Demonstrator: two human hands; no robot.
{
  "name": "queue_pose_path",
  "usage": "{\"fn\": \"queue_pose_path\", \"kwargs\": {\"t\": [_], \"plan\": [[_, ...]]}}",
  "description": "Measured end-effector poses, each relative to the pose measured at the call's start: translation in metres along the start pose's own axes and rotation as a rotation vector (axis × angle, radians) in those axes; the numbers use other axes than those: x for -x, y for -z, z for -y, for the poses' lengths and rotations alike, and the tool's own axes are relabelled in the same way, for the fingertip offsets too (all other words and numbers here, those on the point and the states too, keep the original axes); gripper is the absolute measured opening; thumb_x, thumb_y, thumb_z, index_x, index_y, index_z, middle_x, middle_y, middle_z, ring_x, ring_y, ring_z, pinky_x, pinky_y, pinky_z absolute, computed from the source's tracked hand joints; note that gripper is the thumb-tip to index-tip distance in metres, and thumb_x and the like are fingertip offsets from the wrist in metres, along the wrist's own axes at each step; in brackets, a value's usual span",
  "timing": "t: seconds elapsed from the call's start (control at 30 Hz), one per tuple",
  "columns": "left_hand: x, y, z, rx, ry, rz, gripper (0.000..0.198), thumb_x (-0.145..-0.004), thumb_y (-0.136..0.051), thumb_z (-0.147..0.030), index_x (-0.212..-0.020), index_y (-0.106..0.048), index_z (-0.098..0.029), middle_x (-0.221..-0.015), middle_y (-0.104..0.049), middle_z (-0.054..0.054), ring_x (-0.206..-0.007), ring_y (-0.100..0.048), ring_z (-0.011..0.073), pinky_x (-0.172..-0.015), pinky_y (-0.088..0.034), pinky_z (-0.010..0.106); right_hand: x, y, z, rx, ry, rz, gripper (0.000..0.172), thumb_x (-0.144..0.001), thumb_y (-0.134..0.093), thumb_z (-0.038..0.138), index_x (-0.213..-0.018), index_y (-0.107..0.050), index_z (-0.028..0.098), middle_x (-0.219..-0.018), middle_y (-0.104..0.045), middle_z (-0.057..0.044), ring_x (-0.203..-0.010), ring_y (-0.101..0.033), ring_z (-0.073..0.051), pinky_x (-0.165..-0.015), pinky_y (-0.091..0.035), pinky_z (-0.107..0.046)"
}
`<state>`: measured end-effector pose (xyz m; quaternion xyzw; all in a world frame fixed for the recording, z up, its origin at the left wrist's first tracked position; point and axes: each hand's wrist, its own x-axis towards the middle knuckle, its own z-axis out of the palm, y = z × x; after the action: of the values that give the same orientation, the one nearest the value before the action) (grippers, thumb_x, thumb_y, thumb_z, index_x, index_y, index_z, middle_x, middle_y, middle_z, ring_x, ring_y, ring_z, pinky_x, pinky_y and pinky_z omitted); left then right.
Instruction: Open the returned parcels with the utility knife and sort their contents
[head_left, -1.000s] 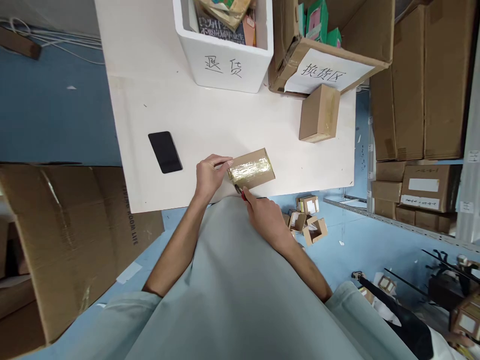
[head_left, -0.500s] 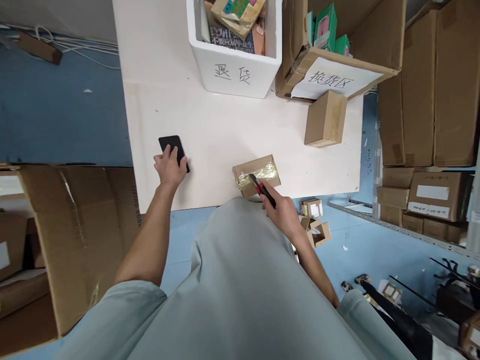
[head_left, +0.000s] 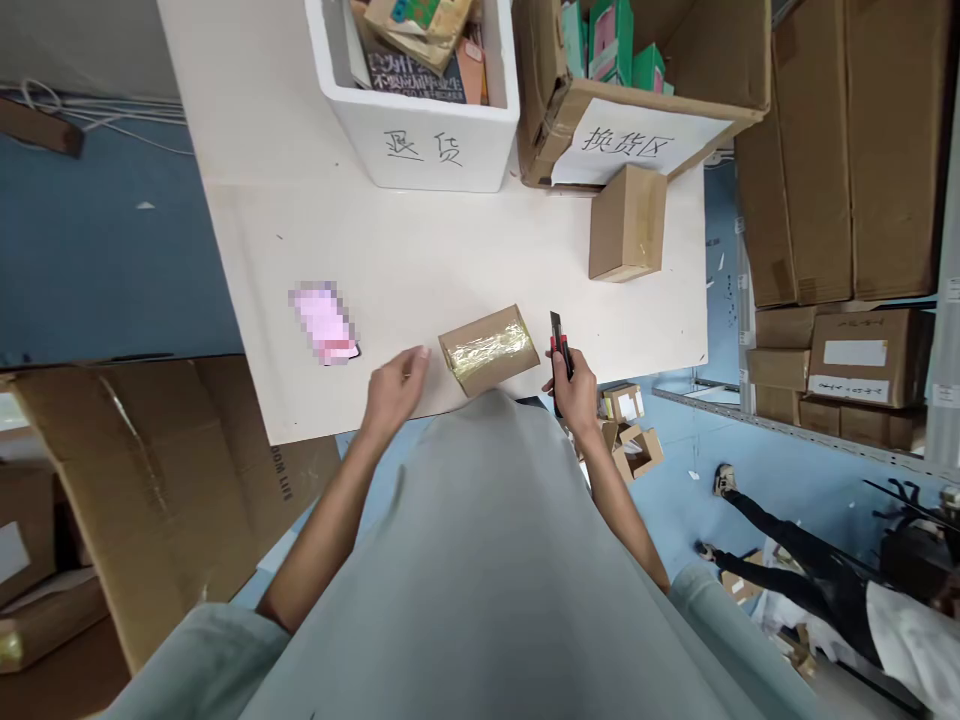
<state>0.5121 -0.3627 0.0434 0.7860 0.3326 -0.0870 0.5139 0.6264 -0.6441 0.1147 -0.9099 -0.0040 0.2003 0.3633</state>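
My right hand is closed around a black and red utility knife, its blade pointing away from me. A small cardboard box with shiny clear tape across it lies slanted near the table's front edge. The knife is just right of this box and apart from it. My left hand hovers left of the box, its fingers curled in with nothing visible in them. Farther left on the table lies a phone with its screen lit and blurred.
On the white table stand a foam bin of books, an open carton with green boxes, and a closed brown box. Large cartons stand left. Shelved boxes and another person's legs are at right.
My left hand has left the phone and moved right toward the taped box. The phone's screen has lit up. My right hand has lifted the knife off the tape and moved it right.
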Motion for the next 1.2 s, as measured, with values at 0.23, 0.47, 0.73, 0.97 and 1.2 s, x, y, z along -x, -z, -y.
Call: {"fn": "queue_pose_path", "kwargs": {"t": [0.23,0.47,0.73,0.97,1.2], "plan": [[0.006,-0.034,-0.061,0.087,-0.057,-0.013,0.070,-0.097,-0.074,-0.056,-0.157,-0.063,-0.023,-0.150,-0.073,0.013,-0.130,-0.075,0.0353,-0.101,-0.067,0.047,-0.007,-0.003,-0.012,-0.103,-0.020,0.097,0.048,-0.114,-0.042,0.062,-0.126,-0.065,0.022,-0.066,-0.073,0.003,-0.064,-0.077,-0.022,-0.072,-0.058,-0.030],[-0.018,-0.034,-0.081,-0.249,-0.353,-0.015,0.084,-0.099,-0.073,-0.052,-0.172,-0.043,-0.023,-0.178,-0.044,0.019,-0.165,-0.041,0.0445,-0.134,-0.036,0.069,-0.010,0.010,-0.010,-0.080,-0.009,0.109,0.032,-0.113,-0.044,0.039,-0.136,-0.061,0.025,-0.122,-0.084,-0.006,-0.064,-0.077,-0.016,-0.078,-0.062,-0.031],[-0.031,-0.065,-0.097,-0.392,-0.734,0.163,0.040,-0.111,-0.056,-0.041,-0.148,-0.070,-0.031,-0.171,-0.056,0.010,-0.165,-0.042,0.0412,-0.137,-0.019,0.077,0.002,0.024,0.016,0.104,0.028,0.151,0.052,-0.109,-0.046,0.031,-0.159,-0.052,0.018,-0.113,-0.084,-0.008,-0.095,-0.080,-0.025,-0.093,-0.061,-0.037],[-0.035,-0.066,-0.084,-0.365,-0.764,0.140,0.037,-0.112,-0.057,-0.043,-0.143,-0.074,-0.034,-0.174,-0.053,0.010,-0.166,-0.042,0.0392,-0.137,-0.025,0.072,0.014,0.013,0.036,0.301,0.072,0.219,0.064,-0.113,-0.041,0.027,-0.176,-0.038,0.016,-0.134,-0.078,-0.016,-0.123,-0.075,-0.029,-0.107,-0.059,-0.040],[-0.036,-0.071,-0.081,-0.342,-0.810,0.125,0.039,-0.114,-0.053,-0.040,-0.147,-0.072,-0.032,-0.175,-0.052,0.011,-0.166,-0.044,0.0384,-0.134,-0.030,0.070,0.025,-0.001,0.079,0.662,-0.098,0.270,0.067,-0.117,-0.033,0.021,-0.182,-0.019,0.015,-0.121,-0.078,-0.016,-0.107,-0.078,-0.029,-0.097,-0.059,-0.039]]}}
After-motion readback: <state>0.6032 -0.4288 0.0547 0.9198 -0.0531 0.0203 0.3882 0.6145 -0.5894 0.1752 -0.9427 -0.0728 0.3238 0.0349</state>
